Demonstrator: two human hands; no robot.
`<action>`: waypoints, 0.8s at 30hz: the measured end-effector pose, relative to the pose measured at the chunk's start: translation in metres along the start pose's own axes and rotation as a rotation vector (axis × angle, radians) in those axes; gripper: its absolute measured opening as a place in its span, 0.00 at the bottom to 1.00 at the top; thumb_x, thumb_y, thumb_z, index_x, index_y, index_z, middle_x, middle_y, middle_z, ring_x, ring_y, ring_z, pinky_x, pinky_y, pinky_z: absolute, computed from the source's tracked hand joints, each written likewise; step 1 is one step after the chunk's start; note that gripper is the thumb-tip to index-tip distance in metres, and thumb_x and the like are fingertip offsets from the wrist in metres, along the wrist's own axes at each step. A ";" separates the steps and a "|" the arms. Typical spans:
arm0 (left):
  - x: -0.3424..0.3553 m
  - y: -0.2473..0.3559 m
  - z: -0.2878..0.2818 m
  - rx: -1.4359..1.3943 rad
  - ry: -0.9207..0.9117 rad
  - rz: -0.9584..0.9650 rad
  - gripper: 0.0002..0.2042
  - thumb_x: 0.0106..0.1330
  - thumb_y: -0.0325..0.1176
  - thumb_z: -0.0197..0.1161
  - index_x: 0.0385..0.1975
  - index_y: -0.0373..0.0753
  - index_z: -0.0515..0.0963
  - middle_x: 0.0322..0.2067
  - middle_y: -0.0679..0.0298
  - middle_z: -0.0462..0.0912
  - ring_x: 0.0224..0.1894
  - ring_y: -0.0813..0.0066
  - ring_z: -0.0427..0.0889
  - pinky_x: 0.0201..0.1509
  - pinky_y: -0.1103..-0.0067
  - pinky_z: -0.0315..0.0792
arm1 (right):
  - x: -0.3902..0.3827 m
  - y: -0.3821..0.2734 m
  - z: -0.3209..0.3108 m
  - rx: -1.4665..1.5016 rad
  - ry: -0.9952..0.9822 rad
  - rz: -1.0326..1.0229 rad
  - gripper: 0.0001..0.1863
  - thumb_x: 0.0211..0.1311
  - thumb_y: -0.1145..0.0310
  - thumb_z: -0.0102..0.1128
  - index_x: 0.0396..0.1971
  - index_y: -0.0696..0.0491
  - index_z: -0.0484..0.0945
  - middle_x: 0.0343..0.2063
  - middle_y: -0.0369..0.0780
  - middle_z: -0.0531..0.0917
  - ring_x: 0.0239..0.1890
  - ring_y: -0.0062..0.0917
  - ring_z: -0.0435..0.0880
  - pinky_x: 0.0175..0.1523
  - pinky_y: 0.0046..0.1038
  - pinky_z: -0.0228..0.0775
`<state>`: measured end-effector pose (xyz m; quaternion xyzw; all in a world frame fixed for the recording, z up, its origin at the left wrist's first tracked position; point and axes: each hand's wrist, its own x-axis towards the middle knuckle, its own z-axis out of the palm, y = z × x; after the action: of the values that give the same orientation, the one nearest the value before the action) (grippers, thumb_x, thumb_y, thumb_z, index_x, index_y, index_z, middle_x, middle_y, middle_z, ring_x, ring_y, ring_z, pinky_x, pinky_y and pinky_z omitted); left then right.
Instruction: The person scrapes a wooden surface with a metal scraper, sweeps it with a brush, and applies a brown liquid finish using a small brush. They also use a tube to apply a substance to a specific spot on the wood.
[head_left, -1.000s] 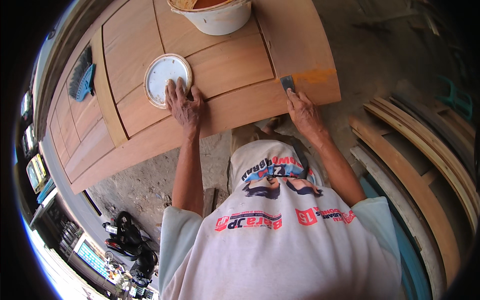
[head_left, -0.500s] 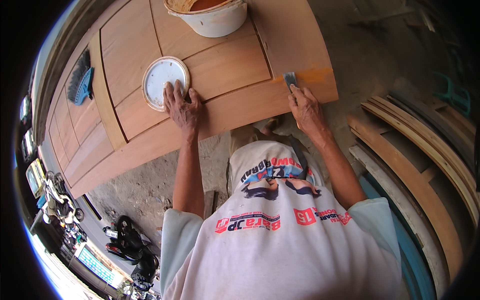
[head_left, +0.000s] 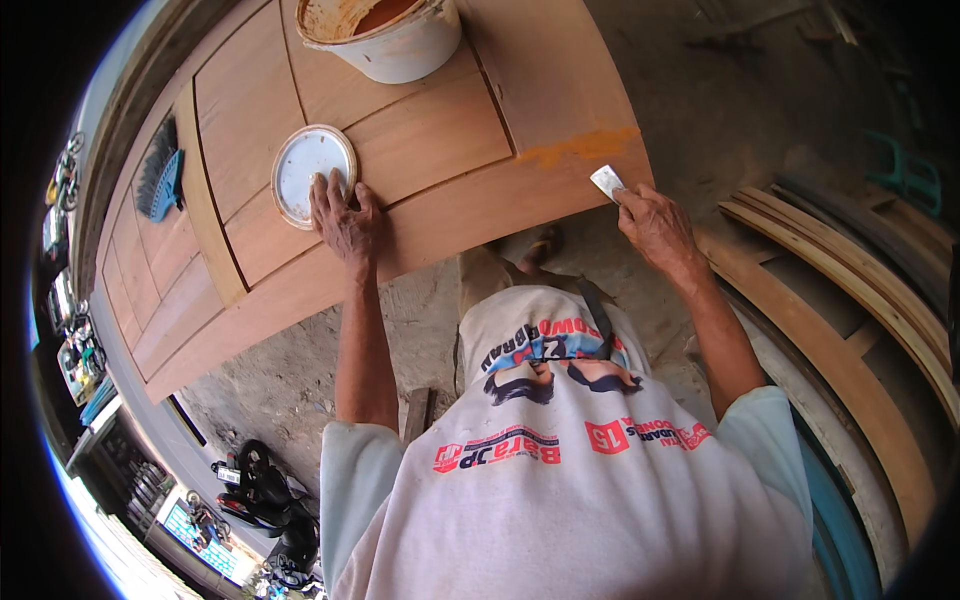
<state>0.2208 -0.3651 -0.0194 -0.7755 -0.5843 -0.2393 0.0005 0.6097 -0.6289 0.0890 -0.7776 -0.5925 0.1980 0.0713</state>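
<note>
A panelled wooden door (head_left: 430,215) lies flat before me. My right hand (head_left: 660,230) is closed on a putty knife (head_left: 605,182), its pale blade pointing up and left just above the door's near right edge. Orange putty (head_left: 580,148) is smeared across the wood close beyond the blade. On the left, my left hand (head_left: 347,218) lies with its fingers stretched over the near right part of a round white lid (head_left: 300,165), thumb apart on the wood. A white bucket (head_left: 405,50) with orange-brown stuff inside stands on the door beyond the lid.
A blue brush head with dark bristles (head_left: 162,180) lies on the door's left part. Stacked boards and frames (head_left: 820,290) stand at the right, with a green plastic chair (head_left: 905,170) behind. A dark motorcycle (head_left: 265,500) is parked at lower left.
My right hand has moved right with the putty knife, off the orange patch, and the blade has turned. A wider orange smear shows. My left hand stays on the lid.
</note>
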 end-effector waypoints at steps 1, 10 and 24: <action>-0.002 -0.001 0.000 0.014 -0.005 -0.006 0.26 0.69 0.43 0.67 0.66 0.45 0.78 0.71 0.53 0.73 0.75 0.52 0.68 0.78 0.58 0.59 | 0.002 0.002 -0.005 0.029 0.030 -0.024 0.16 0.67 0.73 0.64 0.53 0.53 0.83 0.37 0.47 0.82 0.42 0.46 0.87 0.46 0.46 0.83; 0.004 0.004 0.002 0.014 -0.003 0.000 0.26 0.70 0.43 0.66 0.67 0.45 0.78 0.72 0.55 0.73 0.75 0.54 0.69 0.77 0.59 0.60 | 0.019 0.045 -0.002 0.058 0.061 -0.112 0.14 0.69 0.72 0.63 0.53 0.54 0.83 0.38 0.47 0.83 0.41 0.47 0.87 0.45 0.47 0.82; 0.002 0.009 -0.005 0.023 -0.035 -0.022 0.26 0.70 0.40 0.66 0.68 0.44 0.77 0.73 0.53 0.72 0.76 0.54 0.68 0.78 0.59 0.59 | 0.020 0.052 -0.029 0.037 0.028 0.070 0.18 0.69 0.72 0.64 0.58 0.53 0.81 0.40 0.47 0.83 0.42 0.46 0.87 0.45 0.45 0.82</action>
<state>0.2279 -0.3674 -0.0119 -0.7730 -0.5954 -0.2190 -0.0032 0.6723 -0.6212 0.0929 -0.7991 -0.5601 0.2004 0.0867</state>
